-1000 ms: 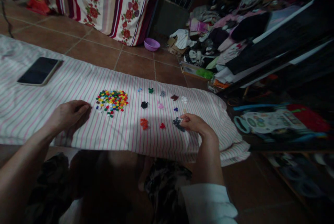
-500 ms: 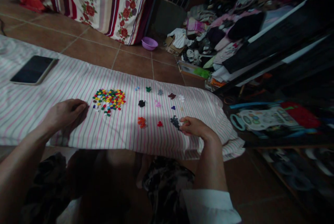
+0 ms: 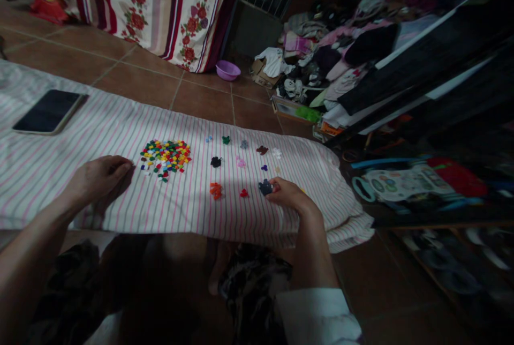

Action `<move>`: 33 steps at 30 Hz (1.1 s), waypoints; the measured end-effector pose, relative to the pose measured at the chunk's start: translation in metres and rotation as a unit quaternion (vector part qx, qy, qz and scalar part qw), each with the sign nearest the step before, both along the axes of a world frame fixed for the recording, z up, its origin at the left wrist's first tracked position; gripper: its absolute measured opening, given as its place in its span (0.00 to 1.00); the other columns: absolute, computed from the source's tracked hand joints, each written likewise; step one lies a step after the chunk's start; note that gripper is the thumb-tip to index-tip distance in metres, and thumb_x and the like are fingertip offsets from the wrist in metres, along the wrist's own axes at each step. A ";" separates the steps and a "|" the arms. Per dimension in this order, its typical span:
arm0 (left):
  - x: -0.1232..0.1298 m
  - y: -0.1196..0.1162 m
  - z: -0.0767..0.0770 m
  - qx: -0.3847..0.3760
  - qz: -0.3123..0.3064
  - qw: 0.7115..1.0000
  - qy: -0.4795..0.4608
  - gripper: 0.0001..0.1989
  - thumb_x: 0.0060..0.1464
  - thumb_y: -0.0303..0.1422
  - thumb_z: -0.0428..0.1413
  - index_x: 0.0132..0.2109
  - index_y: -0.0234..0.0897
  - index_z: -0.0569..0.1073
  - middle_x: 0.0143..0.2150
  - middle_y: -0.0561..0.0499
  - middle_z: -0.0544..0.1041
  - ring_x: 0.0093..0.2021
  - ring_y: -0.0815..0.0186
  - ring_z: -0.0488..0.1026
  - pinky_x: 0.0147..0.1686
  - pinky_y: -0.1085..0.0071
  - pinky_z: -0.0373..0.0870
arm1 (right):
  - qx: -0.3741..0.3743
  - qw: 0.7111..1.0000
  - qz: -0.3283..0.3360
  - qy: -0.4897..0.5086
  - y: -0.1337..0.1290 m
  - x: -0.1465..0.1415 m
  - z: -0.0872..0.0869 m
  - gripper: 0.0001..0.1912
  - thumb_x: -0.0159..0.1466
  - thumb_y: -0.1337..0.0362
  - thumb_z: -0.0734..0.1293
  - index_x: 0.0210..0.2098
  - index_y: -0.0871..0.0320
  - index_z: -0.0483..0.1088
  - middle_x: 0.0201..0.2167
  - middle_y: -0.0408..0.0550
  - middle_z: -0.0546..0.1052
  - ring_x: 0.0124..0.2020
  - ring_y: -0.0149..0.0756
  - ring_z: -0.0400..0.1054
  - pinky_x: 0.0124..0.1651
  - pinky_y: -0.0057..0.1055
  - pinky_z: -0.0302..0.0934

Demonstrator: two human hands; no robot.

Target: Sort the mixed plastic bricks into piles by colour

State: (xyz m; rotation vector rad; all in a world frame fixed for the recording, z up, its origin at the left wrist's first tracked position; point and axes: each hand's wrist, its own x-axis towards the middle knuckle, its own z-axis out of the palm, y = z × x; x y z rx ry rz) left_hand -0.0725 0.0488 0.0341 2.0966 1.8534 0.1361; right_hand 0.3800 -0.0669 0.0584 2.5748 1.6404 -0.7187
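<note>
My right hand (image 3: 286,194) has its fingertips pressed together at the right edge of a dark grey pile of small pieces (image 3: 265,187); whatever lies between them is too small to name. My left hand (image 3: 105,173) rests on the striped cloth (image 3: 172,214) with fingers closed, left of a mixed heap of colourful pieces (image 3: 171,156). Between the hands are small single-colour piles, among them orange (image 3: 216,190), red (image 3: 244,193), black (image 3: 216,162) and pink (image 3: 240,162). Behind them sit green (image 3: 226,140) and brown (image 3: 262,150) ones.
A tablet-like device (image 3: 48,112) lies at the left of the cloth. Beyond it are a tiled floor, a purple bowl (image 3: 228,70), a floral curtain (image 3: 160,13) and heaped clothes (image 3: 321,50). At the right stands a shelf with a patterned item (image 3: 395,183).
My right hand has moved slightly left, against the dark grey pile, which looks more compact. A bit of yellow now shows behind my right wrist. My left hand has hardly moved.
</note>
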 end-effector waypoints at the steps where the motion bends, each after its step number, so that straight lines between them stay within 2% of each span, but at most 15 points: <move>1: 0.001 0.000 0.001 -0.001 0.001 1.000 0.000 0.28 0.54 0.47 0.39 0.47 0.37 0.76 0.47 0.46 0.79 0.45 0.57 0.75 0.44 0.66 0.68 | 0.000 1.000 0.000 -0.001 0.001 -0.002 0.001 0.17 0.53 0.68 0.70 0.44 0.56 0.71 0.32 0.44 0.75 0.32 0.32 0.68 0.34 0.26 0.56; 11: -0.001 -0.001 0.000 -0.004 0.004 1.000 0.000 0.27 0.55 0.48 0.39 0.48 0.39 0.75 0.48 0.47 0.79 0.46 0.58 0.75 0.45 0.67 0.68 | 0.009 0.999 -0.005 0.047 0.003 0.009 0.003 0.20 0.56 0.68 0.68 0.49 0.58 0.71 0.30 0.44 0.75 0.29 0.30 0.68 0.33 0.25 0.58; 15: 0.000 -0.002 0.002 -0.007 0.004 1.000 0.004 0.26 0.56 0.47 0.40 0.48 0.39 0.75 0.48 0.47 0.79 0.46 0.59 0.75 0.44 0.68 0.67 | 0.018 0.995 -0.047 0.082 0.004 0.010 0.004 0.18 0.58 0.69 0.65 0.48 0.58 0.72 0.26 0.44 0.75 0.25 0.30 0.67 0.31 0.26 0.60; 20: -0.001 -0.001 0.001 0.007 -0.004 1.000 -0.006 0.25 0.56 0.46 0.41 0.47 0.39 0.76 0.47 0.47 0.80 0.45 0.59 0.75 0.43 0.68 0.67 | 0.049 0.986 -0.105 0.119 0.002 0.017 -0.003 0.16 0.63 0.70 0.58 0.47 0.58 0.72 0.31 0.47 0.76 0.28 0.29 0.71 0.31 0.23 0.64; 26: -0.001 -0.001 0.002 0.002 -0.001 1.000 0.001 0.26 0.56 0.46 0.41 0.48 0.37 0.76 0.47 0.45 0.79 0.45 0.57 0.75 0.43 0.67 0.68 | 0.044 0.993 -0.054 0.097 0.004 0.020 -0.004 0.14 0.61 0.72 0.60 0.42 0.58 0.74 0.30 0.46 0.77 0.30 0.30 0.71 0.33 0.23 0.64; 33: 0.000 -0.001 0.004 -0.013 0.002 1.000 -0.005 0.26 0.57 0.46 0.41 0.49 0.37 0.75 0.48 0.46 0.79 0.45 0.59 0.75 0.44 0.69 0.67 | 0.089 0.980 -0.098 0.149 0.009 0.013 -0.002 0.16 0.63 0.72 0.57 0.44 0.60 0.74 0.34 0.49 0.77 0.33 0.30 0.72 0.40 0.26 0.67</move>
